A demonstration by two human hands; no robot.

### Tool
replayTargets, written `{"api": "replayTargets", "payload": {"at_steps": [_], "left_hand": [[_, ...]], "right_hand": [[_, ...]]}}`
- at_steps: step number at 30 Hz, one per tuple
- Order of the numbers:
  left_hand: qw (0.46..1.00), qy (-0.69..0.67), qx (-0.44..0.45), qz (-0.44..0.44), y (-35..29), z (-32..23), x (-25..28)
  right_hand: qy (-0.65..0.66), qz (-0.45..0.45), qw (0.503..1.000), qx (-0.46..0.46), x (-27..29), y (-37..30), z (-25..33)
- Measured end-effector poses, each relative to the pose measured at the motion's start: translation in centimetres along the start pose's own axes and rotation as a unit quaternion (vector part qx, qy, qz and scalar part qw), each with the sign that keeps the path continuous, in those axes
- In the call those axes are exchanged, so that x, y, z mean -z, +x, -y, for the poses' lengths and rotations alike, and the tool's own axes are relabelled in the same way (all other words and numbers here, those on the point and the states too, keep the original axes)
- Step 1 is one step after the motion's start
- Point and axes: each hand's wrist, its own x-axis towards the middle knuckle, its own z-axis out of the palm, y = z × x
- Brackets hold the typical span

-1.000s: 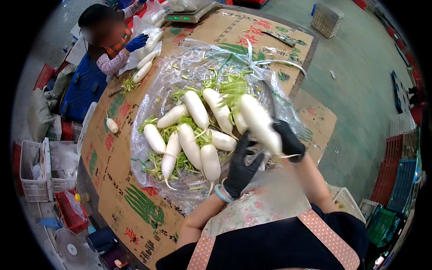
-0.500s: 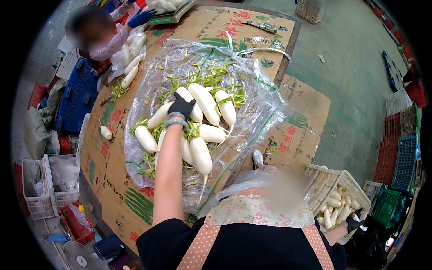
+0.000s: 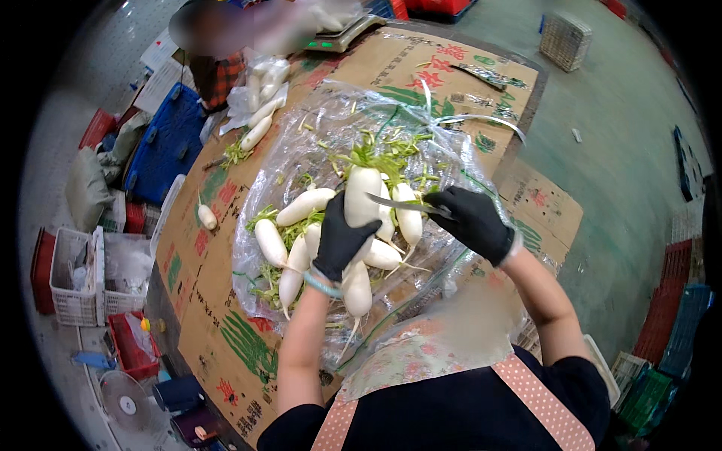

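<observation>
My left hand [image 3: 343, 239], in a black glove, is wrapped round a white radish [image 3: 363, 197] and holds it up with its green leaf stubs toward the far side. In my right hand [image 3: 472, 222], also black-gloved, is a knife [image 3: 406, 204]; its blade reaches left to the upper part of the radish. Several more white radishes, such as one at the left [image 3: 271, 242] and one nearer me [image 3: 356, 289], lie on a clear plastic sheet [image 3: 301, 150] among cut green stalks [image 3: 406, 144].
Brown cardboard [image 3: 192, 293] covers the table under the plastic. Across at the far left another person stands by a scale [image 3: 342, 36] and bagged radishes [image 3: 265, 83]. White crates [image 3: 74, 301] stand on the floor to the left. A small radish [image 3: 207, 216] lies near the left edge.
My left hand has lifted a radish from the pile. My right hand has come from the crate of radishes at the lower right to the table, now with a knife.
</observation>
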Motion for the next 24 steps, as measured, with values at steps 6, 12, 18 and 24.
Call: {"api": "replayTargets", "payload": {"at_steps": [6, 12, 18, 24], "left_hand": [[0.997, -0.065, 0.035, -0.038, -4.5, -2.6, 1.5], [0.991, -0.059, 0.060, -0.104, -5.7, -1.1, 2.9], [0.970, -0.212, 0.047, -0.109, -4.4, -1.8, 6.5], [0.846, -0.461, 0.170, -0.205, 4.0, 7.1, 13.3]], "right_hand": [[-0.044, 0.095, 0.990, 0.098, -4.2, 8.2, 1.2], [0.039, 0.156, 0.978, 0.129, -8.6, 10.4, -0.5], [0.033, 0.310, 0.944, -0.103, -9.7, 9.3, -12.1], [0.014, 0.245, 0.965, -0.089, -10.7, 8.6, -10.0]]}}
